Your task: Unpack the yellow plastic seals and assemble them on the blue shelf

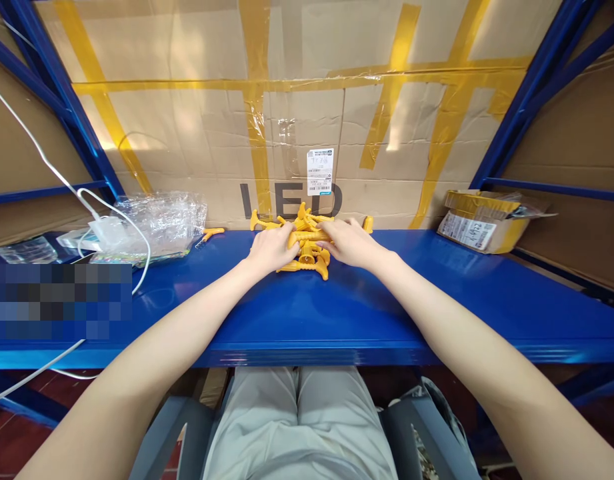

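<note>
Left hand (271,248) and right hand (353,243) curl onto one yellow plastic piece (309,236), an end each, likely for control, right over the heap of yellow pieces (307,263) mid blue shelf (337,313); clear bags (161,223) lie left.

Single head-worn view; forward and down; close over blue shelf (337,320)

Open shelf (411,300) between yellow parts (307,265), box (481,227)
</note>
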Available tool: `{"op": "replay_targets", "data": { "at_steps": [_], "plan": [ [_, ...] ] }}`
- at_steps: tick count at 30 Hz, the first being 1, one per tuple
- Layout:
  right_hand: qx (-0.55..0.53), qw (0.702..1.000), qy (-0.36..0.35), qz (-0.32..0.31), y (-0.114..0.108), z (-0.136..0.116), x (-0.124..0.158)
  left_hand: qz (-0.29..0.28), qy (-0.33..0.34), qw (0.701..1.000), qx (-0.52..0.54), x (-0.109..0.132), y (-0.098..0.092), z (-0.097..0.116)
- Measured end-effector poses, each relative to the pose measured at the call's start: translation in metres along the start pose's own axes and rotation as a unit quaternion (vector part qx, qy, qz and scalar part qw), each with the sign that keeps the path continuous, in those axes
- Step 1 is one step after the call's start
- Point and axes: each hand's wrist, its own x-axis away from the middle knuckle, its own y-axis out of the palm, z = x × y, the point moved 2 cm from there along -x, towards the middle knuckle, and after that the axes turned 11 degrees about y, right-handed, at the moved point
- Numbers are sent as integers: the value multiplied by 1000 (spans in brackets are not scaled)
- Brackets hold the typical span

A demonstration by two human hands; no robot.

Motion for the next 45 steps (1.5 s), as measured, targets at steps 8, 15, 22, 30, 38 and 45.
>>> {"op": "replay_targets", "data": {
  "at_steps": [8,15,22,30,38,45],
  "plan": [
    [-13,1000,13,-21,0,0,0,-11,-7,1000,1,-1,1,-1],
    [-36,999,30,-4,6,10,-2,-1,-18,1000,9,-2,2,-9],
    [-33,999,37,12,8,14,-2,29,-61,998,-6,-4,7,-37],
    [-36,999,41,-3,7,15,-3,99,-167,979,65,4,22,-101],
    [-42,998,49,-6,10,17,-3,190,-329,836,397,10,41,-145],
    [-49,997,51,-15,10,17,-3,274,-387,795,378,8,38,-153]
  ]
}}
